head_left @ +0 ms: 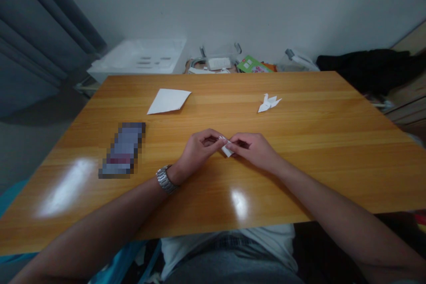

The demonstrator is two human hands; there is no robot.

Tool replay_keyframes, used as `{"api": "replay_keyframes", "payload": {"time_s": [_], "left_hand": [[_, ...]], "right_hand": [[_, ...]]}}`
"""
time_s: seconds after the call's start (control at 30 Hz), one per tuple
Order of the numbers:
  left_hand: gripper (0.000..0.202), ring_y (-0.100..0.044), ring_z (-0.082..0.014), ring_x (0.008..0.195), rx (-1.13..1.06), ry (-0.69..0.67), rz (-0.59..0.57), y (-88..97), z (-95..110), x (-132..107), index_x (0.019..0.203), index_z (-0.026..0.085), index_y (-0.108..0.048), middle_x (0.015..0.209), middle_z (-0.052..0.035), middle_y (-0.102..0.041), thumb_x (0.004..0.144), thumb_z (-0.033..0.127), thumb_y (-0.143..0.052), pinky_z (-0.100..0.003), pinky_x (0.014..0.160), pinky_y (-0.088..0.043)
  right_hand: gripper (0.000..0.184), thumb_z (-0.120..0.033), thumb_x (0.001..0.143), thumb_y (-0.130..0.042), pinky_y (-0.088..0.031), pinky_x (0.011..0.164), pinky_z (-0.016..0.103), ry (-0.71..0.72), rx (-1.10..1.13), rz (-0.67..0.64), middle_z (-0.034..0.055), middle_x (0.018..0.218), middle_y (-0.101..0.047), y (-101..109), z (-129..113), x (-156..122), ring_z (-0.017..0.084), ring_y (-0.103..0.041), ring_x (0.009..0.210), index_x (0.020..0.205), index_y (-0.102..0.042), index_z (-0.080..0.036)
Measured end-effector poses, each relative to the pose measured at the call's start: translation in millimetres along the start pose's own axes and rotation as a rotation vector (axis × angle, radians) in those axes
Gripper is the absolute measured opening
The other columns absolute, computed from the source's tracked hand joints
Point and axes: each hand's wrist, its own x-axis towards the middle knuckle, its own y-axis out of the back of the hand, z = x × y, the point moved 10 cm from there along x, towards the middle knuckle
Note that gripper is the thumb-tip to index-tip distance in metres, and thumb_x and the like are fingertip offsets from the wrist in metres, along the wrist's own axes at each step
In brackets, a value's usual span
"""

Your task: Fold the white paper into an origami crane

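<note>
Just above the middle of the wooden table, a small folded piece of white paper is held between my two hands. My left hand, with a metal watch at its wrist, pinches the paper's left side between thumb and fingers. From the right, my right hand pinches the other side, its thumb close to my left thumb. Part of the paper is hidden by the fingers. Farther back on the right lies a folded white paper crane.
White paper sheets lie at the back left of the table. A blurred-out phone-like object rests left of my hands. Beyond the far edge are a white plastic tray, a green packet and dark cloth.
</note>
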Motion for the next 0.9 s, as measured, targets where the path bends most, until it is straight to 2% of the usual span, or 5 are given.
{"api": "replay_keyframes", "payload": {"time_s": [0.23,0.37,0.5,0.73,0.9], "left_hand": [[0.025,-0.069,-0.0157,0.078,-0.049,0.004,0.034,7.1,-3.5,1.1,0.085,0.016,-0.071,0.086,-0.0058,-0.076,0.087,0.041,-0.073,-0.025,0.071,-0.054],[0.028,-0.069,-0.0169,0.079,-0.092,0.042,0.087,12.8,-9.1,2.8,0.085,0.016,-0.071,0.088,-0.0071,-0.077,0.085,0.044,-0.075,-0.026,0.071,-0.055],[0.026,-0.069,-0.0173,0.079,-0.089,0.057,0.088,11.3,-9.7,3.8,0.086,0.015,-0.072,0.086,-0.0074,-0.076,0.084,0.042,-0.075,-0.026,0.070,-0.055],[0.027,-0.070,-0.0179,0.078,-0.114,0.093,0.106,11.6,-10.5,2.7,0.086,0.015,-0.071,0.084,-0.0065,-0.076,0.082,0.042,-0.076,-0.027,0.071,-0.056],[0.033,-0.071,-0.0187,0.086,-0.155,0.070,0.066,7.2,-11.9,3.0,0.098,0.015,-0.069,0.095,-0.0084,-0.076,0.082,0.043,-0.078,-0.029,0.080,-0.057]], "right_hand": [[0.025,-0.043,0.091,-0.067,-0.046,0.069,0.028,-0.061,0.126,0.022,0.0030,0.087,-0.073,-0.4,10.0,0.6,0.017,-0.064,0.075,0.095,-0.073,-0.019],[0.030,-0.048,0.088,-0.070,-0.051,0.070,0.030,-0.128,0.255,-0.024,0.0048,0.083,-0.075,-7.4,22.6,0.8,0.018,-0.067,0.074,0.090,-0.072,-0.017],[0.035,-0.051,0.085,-0.074,-0.055,0.071,0.030,-0.184,0.382,-0.048,0.0062,0.081,-0.076,-12.7,28.2,-0.2,0.017,-0.070,0.073,0.089,-0.071,-0.017],[0.038,-0.054,0.082,-0.076,-0.057,0.070,0.029,-0.211,0.441,-0.031,0.0064,0.080,-0.076,-12.8,27.4,-0.7,0.017,-0.072,0.071,0.088,-0.071,-0.016],[0.037,-0.052,0.085,-0.074,-0.057,0.072,0.030,-0.196,0.447,-0.018,0.0066,0.082,-0.076,-11.1,30.1,1.2,0.017,-0.072,0.074,0.092,-0.071,-0.016]]}}
